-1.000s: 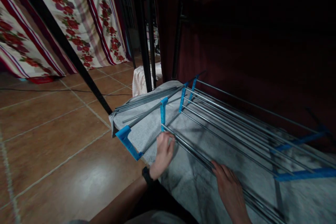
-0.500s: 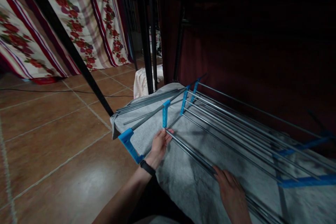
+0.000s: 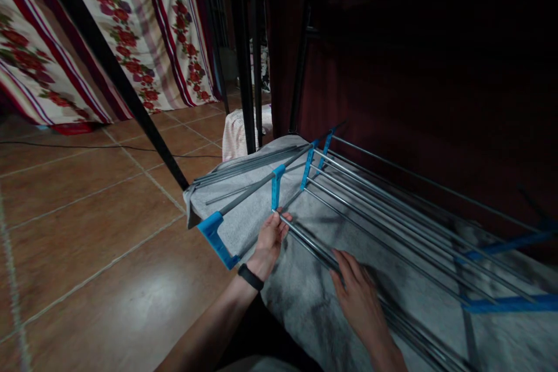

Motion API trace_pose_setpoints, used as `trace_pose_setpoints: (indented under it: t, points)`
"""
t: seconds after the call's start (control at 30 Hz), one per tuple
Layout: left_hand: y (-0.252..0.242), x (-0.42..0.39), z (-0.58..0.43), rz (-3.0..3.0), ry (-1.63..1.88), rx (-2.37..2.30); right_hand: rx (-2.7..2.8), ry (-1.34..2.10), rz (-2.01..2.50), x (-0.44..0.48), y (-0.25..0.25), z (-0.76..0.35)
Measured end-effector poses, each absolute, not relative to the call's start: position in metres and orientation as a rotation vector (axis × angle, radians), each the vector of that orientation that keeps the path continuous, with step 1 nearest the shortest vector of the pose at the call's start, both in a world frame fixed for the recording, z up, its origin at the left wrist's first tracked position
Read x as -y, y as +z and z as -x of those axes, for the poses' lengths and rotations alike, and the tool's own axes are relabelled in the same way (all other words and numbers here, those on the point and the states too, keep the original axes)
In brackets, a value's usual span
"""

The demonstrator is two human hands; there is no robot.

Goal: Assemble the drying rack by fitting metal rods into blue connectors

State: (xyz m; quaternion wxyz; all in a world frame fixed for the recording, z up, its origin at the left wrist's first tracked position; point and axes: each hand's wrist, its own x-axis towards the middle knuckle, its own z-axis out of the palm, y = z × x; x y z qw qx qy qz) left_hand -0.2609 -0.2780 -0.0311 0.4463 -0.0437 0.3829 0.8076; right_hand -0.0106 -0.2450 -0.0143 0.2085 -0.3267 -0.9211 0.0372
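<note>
rod [image 3: 307, 239] end first: your left hand [image 3: 269, 235] has it pinched between thumb and fingers close to its tip, right by the foot of the small blue bracket [image 3: 275, 187]. can't tell from this angle if the tip is seated in the bracket or only touching it. holding it that near the end probably gives you better aim than grabbing mid-length.

your right hand [image 3: 360, 296] is further along the same bunch of metal, fingers fairly close together on top, thumb held apart on your side. looks like it's steadying the long part, but can't tell if those fingers are squeezing or just resting.

the rod sits over the grey cloth [image 3: 300, 305], along the near side of the frame, running parallel to the rods held by the second blue bracket [image 3: 307, 170]. those brackets seem to be what spaces everything out. the cloth under it all maybe saves the tiles [image 3: 100, 209] from scratches. loose grey tubes [image 3: 244, 168] lie bunched beyond the frame's bar, out of both hands' way.
</note>
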Motion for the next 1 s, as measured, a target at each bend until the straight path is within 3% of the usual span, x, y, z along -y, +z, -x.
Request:
trace_pose_setpoints:
  t: [0.33, 0.57, 0.73, 1.0]
  points:
    - [-0.046, 0.282, 0.263, -0.066, 2.039, -1.080, 2.968, 0.190, 0.942, 0.235, 0.013, 0.138]
    - [-0.059, 0.275, 0.298, -0.483, 2.241, -1.759, 3.051, 0.176, 0.951, 0.231, 0.011, 0.137]
    - [-0.050, 0.259, 0.322, -0.905, 1.865, -1.575, 3.055, 0.156, 0.975, 0.229, 0.011, 0.140]
    - [-0.058, 0.253, 0.313, -0.664, 1.993, -1.320, 3.079, 0.162, 0.972, 0.227, 0.013, 0.141]
